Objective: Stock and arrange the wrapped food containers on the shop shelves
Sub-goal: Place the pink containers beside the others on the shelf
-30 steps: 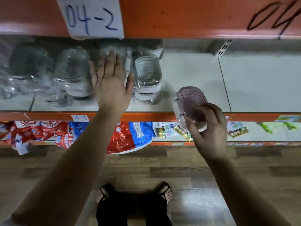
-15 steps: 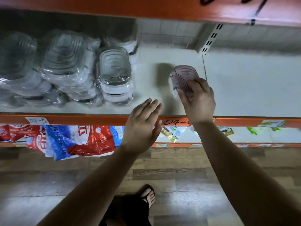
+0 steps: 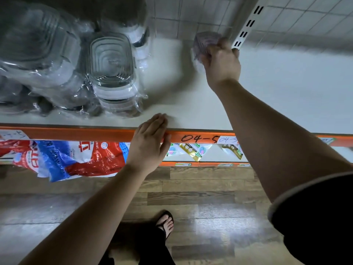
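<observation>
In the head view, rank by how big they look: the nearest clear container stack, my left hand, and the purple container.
Clear container stack
Left hand
Purple container: blurred, farther back, partly behind right hand

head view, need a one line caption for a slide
Stocking: right hand grips a pinkish container deep on the shelf, left hand flat at its front edge.

Blurred pink container point(image 3: 205, 42), half behind the right hand point(image 3: 221, 62); leftmost wrapped stacks point(image 3: 28, 54) past the left edge.
</observation>
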The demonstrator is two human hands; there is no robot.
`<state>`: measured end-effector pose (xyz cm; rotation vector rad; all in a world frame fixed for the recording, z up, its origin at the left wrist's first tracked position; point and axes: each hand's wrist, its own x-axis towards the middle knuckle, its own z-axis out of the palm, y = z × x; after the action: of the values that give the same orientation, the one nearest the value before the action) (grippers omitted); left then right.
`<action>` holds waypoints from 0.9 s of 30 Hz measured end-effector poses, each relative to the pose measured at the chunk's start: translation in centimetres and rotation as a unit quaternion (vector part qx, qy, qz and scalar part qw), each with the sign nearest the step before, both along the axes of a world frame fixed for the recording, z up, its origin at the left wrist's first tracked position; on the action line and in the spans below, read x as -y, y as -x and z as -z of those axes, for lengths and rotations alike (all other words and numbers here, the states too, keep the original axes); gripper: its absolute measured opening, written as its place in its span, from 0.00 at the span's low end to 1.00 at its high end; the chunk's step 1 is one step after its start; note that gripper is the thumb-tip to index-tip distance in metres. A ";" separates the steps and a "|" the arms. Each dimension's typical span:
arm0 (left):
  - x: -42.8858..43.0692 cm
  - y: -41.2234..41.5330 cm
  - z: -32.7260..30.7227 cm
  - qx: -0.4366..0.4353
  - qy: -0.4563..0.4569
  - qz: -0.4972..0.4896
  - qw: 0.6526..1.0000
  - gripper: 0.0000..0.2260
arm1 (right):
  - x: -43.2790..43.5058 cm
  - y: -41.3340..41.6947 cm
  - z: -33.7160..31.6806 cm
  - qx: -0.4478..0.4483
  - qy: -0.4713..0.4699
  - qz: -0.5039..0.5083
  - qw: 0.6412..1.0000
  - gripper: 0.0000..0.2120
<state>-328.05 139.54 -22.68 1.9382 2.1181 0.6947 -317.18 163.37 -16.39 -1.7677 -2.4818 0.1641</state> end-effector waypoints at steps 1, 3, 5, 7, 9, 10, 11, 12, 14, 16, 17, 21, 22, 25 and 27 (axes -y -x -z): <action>0.1 0.1 0.0 -0.006 0.004 0.003 1.000 0.20 | -0.2 0.0 0.1 0.012 0.024 -0.007 1.000 0.21; 0.1 0.2 -0.3 -0.015 0.022 0.011 1.000 0.21 | -0.3 -0.1 -0.1 0.032 0.053 -0.013 0.998 0.24; 0.1 0.1 -0.8 -0.023 0.046 0.014 0.999 0.21 | 0.3 -0.5 -0.6 0.014 0.062 0.000 0.998 0.27; 0.0 0.1 -1.4 -0.025 0.071 0.013 0.997 0.20 | 1.7 -1.0 -1.1 -0.020 0.041 0.001 0.999 0.26; 0.2 -0.1 -2.5 -0.023 0.101 0.018 0.994 0.20 | 3.9 -1.7 -1.5 -0.037 0.018 -0.016 0.999 0.24; 0.6 -0.3 -3.5 -0.022 0.111 0.021 0.993 0.20 | 5.3 -2.1 -1.9 -0.041 0.020 -0.026 0.999 0.23; 1.0 -0.5 -4.4 -0.020 0.114 0.024 0.993 0.20 | 6.6 -2.6 -2.2 -0.044 0.027 -0.032 0.998 0.23; 1.4 -0.7 -5.4 -0.018 0.111 0.025 0.993 0.19 | 7.7 -3.0 -2.7 -0.048 0.035 -0.036 0.998 0.23; 2.5 -1.1 -8.0 -0.013 0.101 0.020 0.995 0.18 | 10.3 -3.7 -4.1 -0.060 0.043 -0.041 0.996 0.22; 3.9 -1.3 -10.7 -0.013 0.086 0.011 0.996 0.17 | 12.9 -4.3 -6.0 -0.081 0.049 -0.048 0.994 0.22; 4.5 -1.3 -11.8 -0.015 0.075 0.010 0.997 0.16 | 14.0 -4.5 -6.8 -0.091 0.049 -0.051 0.993 0.21; 7.5 -1.4 -17.0 -0.047 0.051 0.013 0.997 0.16 | 18.9 -5.4 -11.0 -0.133 0.044 -0.050 0.989 0.19; 8.2 -1.3 -18.1 -0.058 0.045 0.011 0.997 0.17 | 19.9 -5.5 -11.9 -0.153 0.043 -0.045 0.986 0.19; 10.7 -1.3 -22.0 -0.099 0.002 0.016 0.995 0.18 | 23.1 -5.5 -15.6 -0.221 0.011 -0.059 0.973 0.16; 11.8 -1.0 -24.2 -0.113 -0.031 0.017 0.993 0.17 | 24.6 -5.1 -18.0 -0.260 -0.021 -0.076 0.962 0.14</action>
<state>-327.09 127.72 1.53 2.1735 2.2085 0.5652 -312.08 138.77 1.59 -1.2991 -2.2064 0.5103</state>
